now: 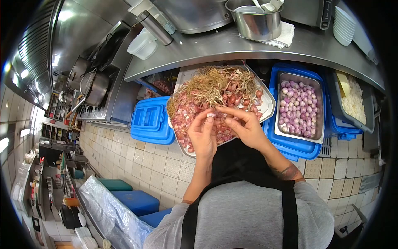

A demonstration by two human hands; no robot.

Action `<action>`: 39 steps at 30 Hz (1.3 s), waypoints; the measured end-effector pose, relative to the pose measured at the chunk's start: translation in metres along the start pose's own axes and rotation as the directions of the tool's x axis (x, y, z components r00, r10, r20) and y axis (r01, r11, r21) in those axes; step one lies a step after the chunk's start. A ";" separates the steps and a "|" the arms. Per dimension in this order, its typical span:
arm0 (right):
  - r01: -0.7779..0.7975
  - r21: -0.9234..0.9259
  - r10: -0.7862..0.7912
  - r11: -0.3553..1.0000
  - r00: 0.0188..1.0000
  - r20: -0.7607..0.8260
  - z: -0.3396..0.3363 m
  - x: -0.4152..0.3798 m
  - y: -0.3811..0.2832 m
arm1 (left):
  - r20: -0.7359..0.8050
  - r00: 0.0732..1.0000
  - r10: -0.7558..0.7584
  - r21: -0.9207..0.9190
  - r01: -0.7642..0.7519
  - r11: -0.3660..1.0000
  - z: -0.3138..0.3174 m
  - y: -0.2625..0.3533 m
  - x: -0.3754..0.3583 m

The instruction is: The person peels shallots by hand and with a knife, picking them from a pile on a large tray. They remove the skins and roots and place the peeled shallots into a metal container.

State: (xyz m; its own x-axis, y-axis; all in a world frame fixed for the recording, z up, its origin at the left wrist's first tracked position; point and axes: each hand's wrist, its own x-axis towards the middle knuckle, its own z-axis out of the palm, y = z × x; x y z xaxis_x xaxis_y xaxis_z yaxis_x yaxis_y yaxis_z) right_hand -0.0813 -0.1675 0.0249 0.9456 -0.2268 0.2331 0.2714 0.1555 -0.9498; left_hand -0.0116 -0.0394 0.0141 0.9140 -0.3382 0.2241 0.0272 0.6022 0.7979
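1. Here's peeling work, by the look of it: a small pale bulb [211, 115], probably a shallot, is up at the fingertips, above the tray [269, 104].
2. Next move, I'd judge, calls for a light, steady pinch while any clinging skin comes away.
3. Left hand [203, 135], over the tray's near half: closed narrowly, thumb and fingers pinching that bulb.
4. Right hand [251, 128], just beside it: fingers curled, forefinger reaching toward the bulb; whether it grips anything, I can't tell.
5. Dry-stemmed shallots [228, 85] crowd the tray's far side; smooth purple shallots [299, 103] fill a steel pan [300, 138] to its right.
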 end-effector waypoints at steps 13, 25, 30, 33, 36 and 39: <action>0.109 0.065 -0.113 0.992 0.992 0.059 0.001 0.002 0.006 | 0.117 0.990 -0.076 0.014 0.075 0.997 -0.007 0.015 0.001; -0.322 0.505 0.240 0.801 0.945 0.222 -0.006 -0.001 0.004 | 0.148 0.965 -0.217 -0.058 0.228 0.972 -0.015 0.017 0.008; -0.176 0.326 0.134 0.929 0.980 0.145 0.001 -0.006 0.003 | 0.067 0.994 -0.088 0.016 0.088 0.996 -0.014 0.016 0.003; -0.109 0.270 0.076 0.957 0.988 0.132 0.002 -0.007 -0.004 | 0.104 0.994 -0.038 0.053 0.033 0.998 -0.004 0.023 -0.001; 0.004 0.138 -0.015 0.990 0.997 0.078 0.006 -0.008 -0.001 | 0.108 0.993 0.045 0.105 -0.056 0.993 -0.001 0.023 -0.004; -0.011 0.074 0.007 0.997 0.998 0.060 0.007 -0.012 -0.012 | 0.078 0.994 0.074 0.094 -0.081 0.992 0.002 0.024 -0.007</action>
State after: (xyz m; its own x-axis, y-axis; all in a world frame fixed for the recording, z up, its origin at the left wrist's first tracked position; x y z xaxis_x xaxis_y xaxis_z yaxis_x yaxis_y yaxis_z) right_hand -0.0948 -0.1604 0.0350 0.9565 -0.1673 0.2390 0.2735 0.2291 -0.9342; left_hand -0.0180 -0.0241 0.0330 0.8793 -0.3479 0.3254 -0.0854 0.5570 0.8261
